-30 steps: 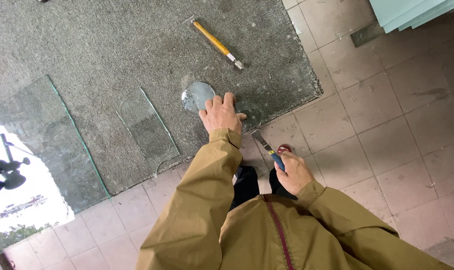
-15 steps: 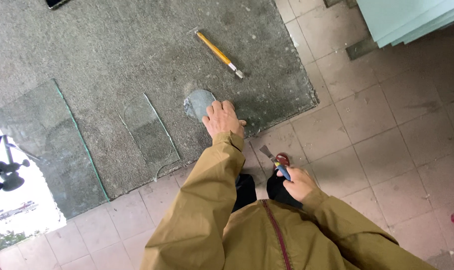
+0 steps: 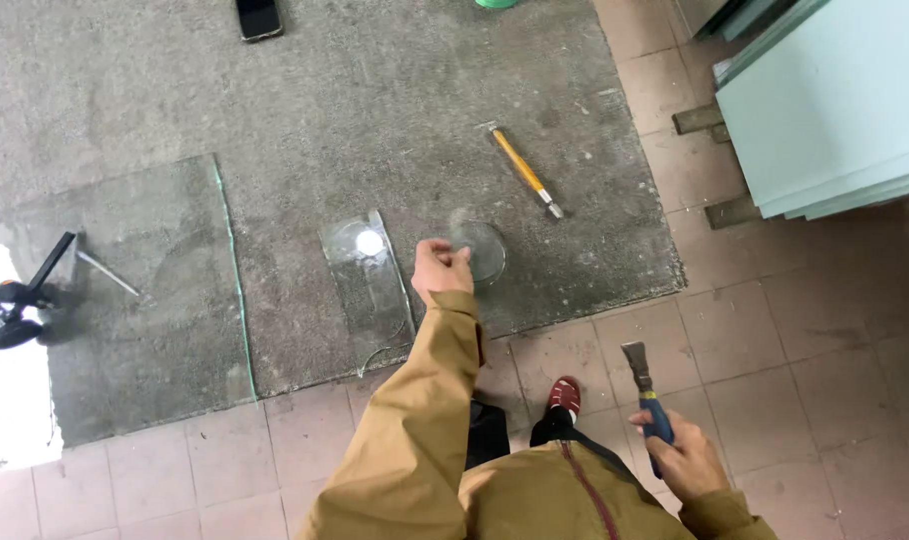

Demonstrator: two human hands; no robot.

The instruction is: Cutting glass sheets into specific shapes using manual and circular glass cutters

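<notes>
Fingers of the left hand (image 3: 441, 270) pinched the round glass disc's (image 3: 480, 250) edge on the grey mat (image 3: 305, 130); the right hand (image 3: 680, 462) gripped a blue-handled scraper (image 3: 647, 395). Lifting slowly, away from sharp edges, seemed wisest.

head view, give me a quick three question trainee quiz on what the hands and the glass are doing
1. True or false: the right hand holds a blue-handled scraper over the tiled floor.
2. Which thing is the left hand nearest to? A) the round glass disc B) the yellow-handled glass cutter C) the phone
3. Fill in: the large glass sheet lies flat on the grey ____.

Key
1. True; the blade points up and away from the body.
2. A; the fingers are at the disc's left edge, though whether they grip it cannot be told.
3. Carpet.
</notes>
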